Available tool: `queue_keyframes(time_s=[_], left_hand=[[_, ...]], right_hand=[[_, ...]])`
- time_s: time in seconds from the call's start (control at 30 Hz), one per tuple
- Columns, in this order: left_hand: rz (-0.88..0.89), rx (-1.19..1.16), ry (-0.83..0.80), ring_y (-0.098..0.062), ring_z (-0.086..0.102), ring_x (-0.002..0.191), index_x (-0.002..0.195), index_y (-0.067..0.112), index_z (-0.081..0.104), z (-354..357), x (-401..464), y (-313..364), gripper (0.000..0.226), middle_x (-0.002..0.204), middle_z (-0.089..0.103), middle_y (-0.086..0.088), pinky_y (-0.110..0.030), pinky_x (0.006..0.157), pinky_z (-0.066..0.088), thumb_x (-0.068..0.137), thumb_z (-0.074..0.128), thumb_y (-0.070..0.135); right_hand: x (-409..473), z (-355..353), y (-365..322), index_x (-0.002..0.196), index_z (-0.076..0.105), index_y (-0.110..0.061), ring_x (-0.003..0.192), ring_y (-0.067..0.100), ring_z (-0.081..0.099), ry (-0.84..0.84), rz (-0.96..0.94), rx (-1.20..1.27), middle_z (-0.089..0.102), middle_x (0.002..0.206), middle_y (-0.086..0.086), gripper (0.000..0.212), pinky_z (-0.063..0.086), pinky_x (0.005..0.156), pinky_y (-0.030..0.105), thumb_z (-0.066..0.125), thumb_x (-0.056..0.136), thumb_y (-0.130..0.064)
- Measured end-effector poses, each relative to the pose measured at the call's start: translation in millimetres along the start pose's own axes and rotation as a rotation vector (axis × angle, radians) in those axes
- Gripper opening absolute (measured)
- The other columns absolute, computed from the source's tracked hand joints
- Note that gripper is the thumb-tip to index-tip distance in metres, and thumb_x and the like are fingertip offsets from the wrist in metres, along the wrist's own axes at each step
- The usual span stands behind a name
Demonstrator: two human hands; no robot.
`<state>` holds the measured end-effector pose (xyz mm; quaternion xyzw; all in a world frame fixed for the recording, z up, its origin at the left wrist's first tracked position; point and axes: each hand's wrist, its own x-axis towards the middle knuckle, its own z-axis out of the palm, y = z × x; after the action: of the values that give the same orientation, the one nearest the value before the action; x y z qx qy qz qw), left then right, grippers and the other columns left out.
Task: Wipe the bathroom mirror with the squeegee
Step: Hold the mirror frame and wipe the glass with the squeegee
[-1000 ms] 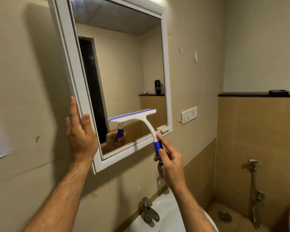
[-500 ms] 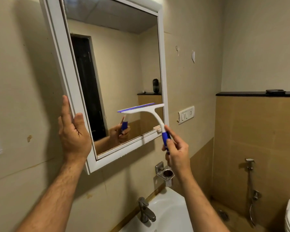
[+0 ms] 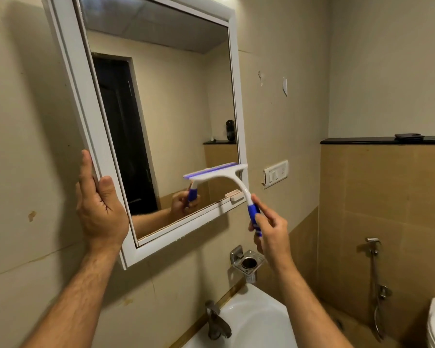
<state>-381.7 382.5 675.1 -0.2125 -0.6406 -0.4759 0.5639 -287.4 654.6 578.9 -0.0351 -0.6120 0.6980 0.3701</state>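
Head camera looked down along both bare forearms toward a white-framed mirror (image 3: 232, 101) hung on a beige wall. At the mirror's lower right corner sat the squeegee (image 3: 217, 175), white with a blue blade edge and a blue grip; its blade lay across the glass near the right frame, though whether the rubber actually touched the glass could not be told from this angle. The right hand (image 3: 270, 228) grasped the blue grip, thumb laid along it and fingers curled round, with the white neck curving up from the hand to the blade. The left hand (image 3: 99, 208) held the mirror's left frame edge near the bottom, fingers straight against the outer side and thumb resting on the frame's face. Below, a white sink (image 3: 256, 320) with a metal tap (image 3: 216, 322) stood under a steel holder (image 3: 248, 263). A switch plate (image 3: 276, 173) was on the wall just right of the mirror.
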Motion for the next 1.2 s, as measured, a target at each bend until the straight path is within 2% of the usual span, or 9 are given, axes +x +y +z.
queue_keyframes(time_s=[0.1,0.27,0.43,0.53,0.67,0.83,0.97,1.1,1.2], left_hand=[[-0.016,0.007,0.0,-0.011,0.048,0.122,0.15,0.029,0.023,0,0,1,0.047,0.139,0.041,0.018,-0.025,0.096,0.042,0.104,0.032,0.029],[-0.035,0.012,-0.026,-0.043,0.055,0.109,0.148,0.038,0.022,-3,1,3,0.046,0.129,0.054,-0.021,-0.05,0.089,0.049,0.103,0.03,0.037],[-0.073,-0.037,-0.021,-0.011,0.054,0.092,0.136,0.013,0.038,-3,7,11,0.04,0.123,0.057,-0.019,-0.009,0.074,0.036,0.099,0.037,0.027],[-0.048,-0.099,0.035,0.005,0.049,0.07,0.122,0.025,0.041,-2,26,23,0.022,0.097,0.055,-0.006,-0.01,0.061,0.038,0.1,0.038,0.021],[-0.081,-0.104,0.051,0.007,0.051,0.063,0.132,0.008,0.038,2,60,33,0.031,0.077,0.049,0.008,-0.001,0.055,0.032,0.102,0.038,0.017],[-0.096,-0.11,0.066,-0.01,0.054,0.075,0.14,0.033,0.036,6,106,39,0.038,0.096,0.057,0.004,-0.023,0.068,0.04,0.101,0.037,0.031],[-0.077,-0.094,0.025,-0.034,0.061,0.104,0.139,0.048,0.029,11,116,41,0.038,0.128,0.057,-0.013,-0.043,0.08,0.053,0.101,0.032,0.044],[-0.031,-0.068,0.01,-0.036,0.063,0.088,0.14,0.047,0.027,11,115,38,0.04,0.118,0.06,-0.02,-0.023,0.051,0.045,0.1,0.028,0.048],[-0.027,-0.071,0.002,-0.039,0.063,0.088,0.141,0.049,0.023,10,114,37,0.044,0.119,0.061,-0.016,-0.017,0.049,0.044,0.097,0.025,0.052]], right_hand=[[13,4,-8,0.122,0.066,-0.038,0.06,0.02,0.047,-0.019,-0.014,0.026,0.061,0.082,0.013,0.035,0.039,0.047,0.024,0.05,0.098,-0.018],[-20,-12,24,0.121,0.067,-0.032,0.077,0.024,0.056,-0.011,0.013,-0.049,0.063,0.099,0.014,0.035,0.05,0.061,0.026,0.052,0.097,-0.012],[-10,12,-14,0.125,0.064,-0.034,0.069,0.024,0.055,-0.051,-0.073,0.048,0.064,0.096,0.01,0.039,0.047,0.05,0.023,0.051,0.097,-0.009],[13,45,-63,0.13,0.061,-0.029,0.067,0.018,0.056,-0.121,-0.191,0.099,0.062,0.106,-0.001,0.039,0.049,0.054,0.023,0.051,0.097,-0.012],[13,66,-67,0.129,0.062,-0.031,0.064,0.014,0.059,-0.111,-0.237,0.046,0.061,0.107,-0.002,0.041,0.05,0.052,0.023,0.051,0.096,-0.01],[-17,62,-36,0.114,0.069,-0.044,0.06,0.025,0.05,-0.095,-0.139,0.136,0.066,0.084,0.008,0.043,0.043,0.045,0.026,0.053,0.096,-0.009],[0,97,-95,0.125,0.063,-0.038,0.063,0.013,0.056,-0.139,-0.268,0.202,0.067,0.092,-0.002,0.04,0.047,0.051,0.022,0.051,0.095,-0.015],[45,149,-174,0.133,0.054,-0.036,0.049,0.011,0.045,-0.152,-0.42,0.204,0.058,0.082,0.008,0.041,0.042,0.041,0.019,0.043,0.101,-0.012],[69,178,-204,0.139,0.051,-0.032,0.054,0.013,0.046,-0.115,-0.467,0.187,0.058,0.084,0.005,0.045,0.044,0.044,0.02,0.041,0.101,-0.011]])
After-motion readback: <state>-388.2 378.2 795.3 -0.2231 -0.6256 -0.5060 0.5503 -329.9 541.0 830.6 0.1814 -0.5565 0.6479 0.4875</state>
